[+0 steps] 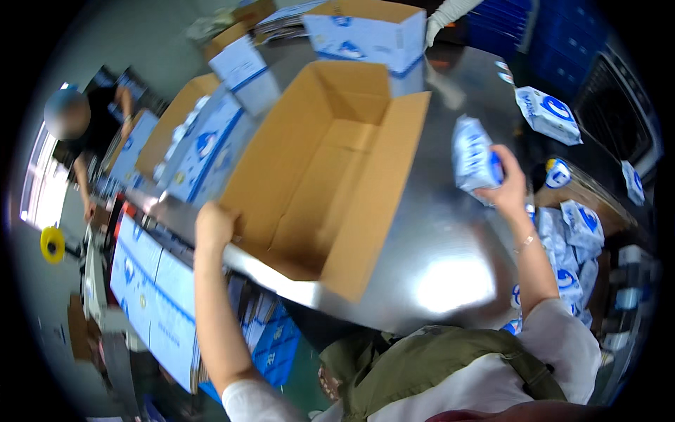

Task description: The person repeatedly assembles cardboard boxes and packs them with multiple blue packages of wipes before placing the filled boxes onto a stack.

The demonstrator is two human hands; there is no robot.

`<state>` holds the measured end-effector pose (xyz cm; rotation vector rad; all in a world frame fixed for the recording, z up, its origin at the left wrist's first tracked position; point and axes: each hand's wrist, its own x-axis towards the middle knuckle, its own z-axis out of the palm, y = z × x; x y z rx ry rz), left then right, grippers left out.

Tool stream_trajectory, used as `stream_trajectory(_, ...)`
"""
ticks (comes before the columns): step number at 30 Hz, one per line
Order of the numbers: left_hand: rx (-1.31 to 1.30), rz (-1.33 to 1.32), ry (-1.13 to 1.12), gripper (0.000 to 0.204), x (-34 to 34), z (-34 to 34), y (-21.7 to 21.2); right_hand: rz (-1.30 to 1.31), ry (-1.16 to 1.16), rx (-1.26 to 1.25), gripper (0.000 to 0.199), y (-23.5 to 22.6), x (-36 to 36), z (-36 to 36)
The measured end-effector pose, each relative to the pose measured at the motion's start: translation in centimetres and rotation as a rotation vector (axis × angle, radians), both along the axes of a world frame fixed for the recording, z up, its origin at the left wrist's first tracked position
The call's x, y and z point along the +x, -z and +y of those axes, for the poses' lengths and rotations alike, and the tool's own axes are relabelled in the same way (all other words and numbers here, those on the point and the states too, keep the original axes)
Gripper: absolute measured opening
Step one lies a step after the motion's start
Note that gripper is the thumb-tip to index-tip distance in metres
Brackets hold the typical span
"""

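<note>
A long cardboard box [288, 165], brown inside, stands with its top open on the metal table, and nothing lies in it. My left hand [214, 226] grips the near left corner of its rim. To the right of the box, my right hand [509, 181] holds a white plastic packet [470, 151] with blue print above the tabletop. The fingers wrap round the packet's right side, and it is slightly blurred.
Similar white packets [582, 224] are heaped in a bin at right; another packet [548, 114] lies beyond. A filled box [204, 141] and further boxes [365, 35] line the table's far side. Flattened cartons [151, 288] stand lower left. A co-worker [98, 116] is at far left; a gloved hand [437, 24] shows at top.
</note>
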<state>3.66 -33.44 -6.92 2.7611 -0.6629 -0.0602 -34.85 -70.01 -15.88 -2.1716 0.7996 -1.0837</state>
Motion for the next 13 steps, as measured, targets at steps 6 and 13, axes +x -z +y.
stream_trajectory(6,0.061,0.0,-0.038,0.038,-0.5,0.5,-0.7,-0.743,-0.724,0.564,0.058,-9.1,7.4,3.6)
stream_trajectory(13,0.008,-0.013,-0.102,0.045,-1.9,0.2,-0.8,0.431,-1.105,0.342,0.058,-8.5,19.9,14.6)
